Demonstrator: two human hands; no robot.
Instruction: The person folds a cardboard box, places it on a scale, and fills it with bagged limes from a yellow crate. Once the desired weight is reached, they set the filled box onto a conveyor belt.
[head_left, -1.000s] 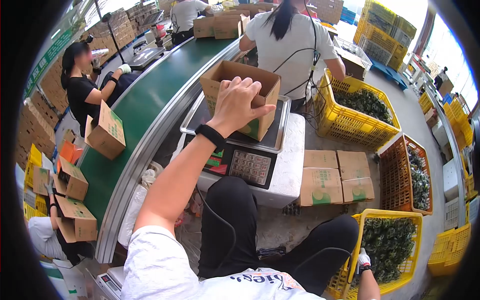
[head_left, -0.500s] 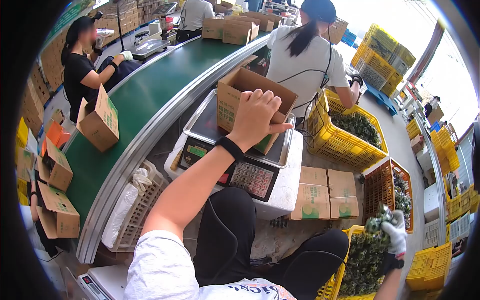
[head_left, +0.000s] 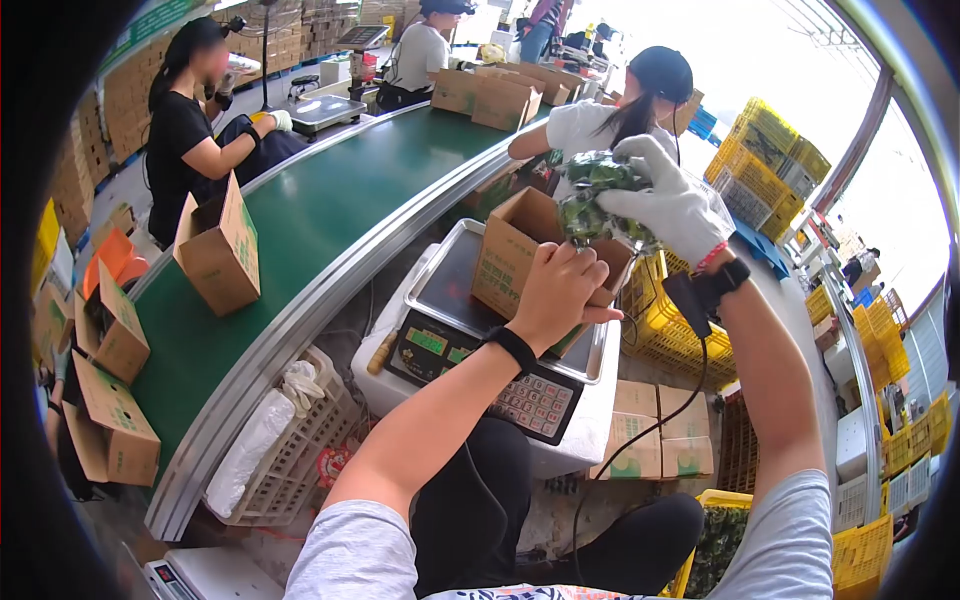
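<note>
My bare left hand (head_left: 562, 292) is closed on the near rim of an open cardboard box (head_left: 508, 258). That box stands on the steel pan of a digital scale (head_left: 440, 262), its keypad facing me. In a white glove, my right hand (head_left: 672, 200) grips a clear plastic bag of dark green produce (head_left: 592, 196) above the box's right side. The exact kind of produce cannot be made out. The bag and both hands hide much of the box's opening. At my right knee, a yellow crate (head_left: 712, 498) holds more of the dark green produce.
A green conveyor belt (head_left: 335, 190) with a metal rail runs along the left, carrying open boxes (head_left: 218, 250). Flat cardboard boxes (head_left: 640, 425) lie right of the scale. A co-worker (head_left: 640, 110) sits beyond it, another person (head_left: 195, 140) across the belt. A white basket (head_left: 300, 470) stands left.
My right hand has risen from the yellow crate to above the box, carrying the bag of produce. My left hand remains on the box rim. The view has shifted.
</note>
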